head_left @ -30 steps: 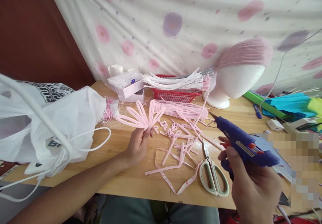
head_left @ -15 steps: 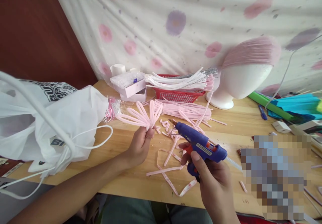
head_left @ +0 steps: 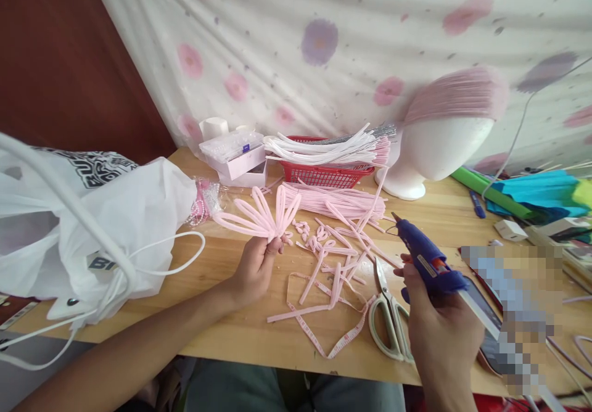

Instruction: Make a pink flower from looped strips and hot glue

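I have the left hand (head_left: 254, 270) pinching the pink loops (head_left: 267, 222) low, presumably so they fan freely; the right hand (head_left: 439, 332) wraps its fingers round a glue gun (head_left: 426, 259).

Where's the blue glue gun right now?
In the head camera's view, the blue glue gun is right of centre, held in the right hand, just right of the scissors, with the white mannequin head farther back.
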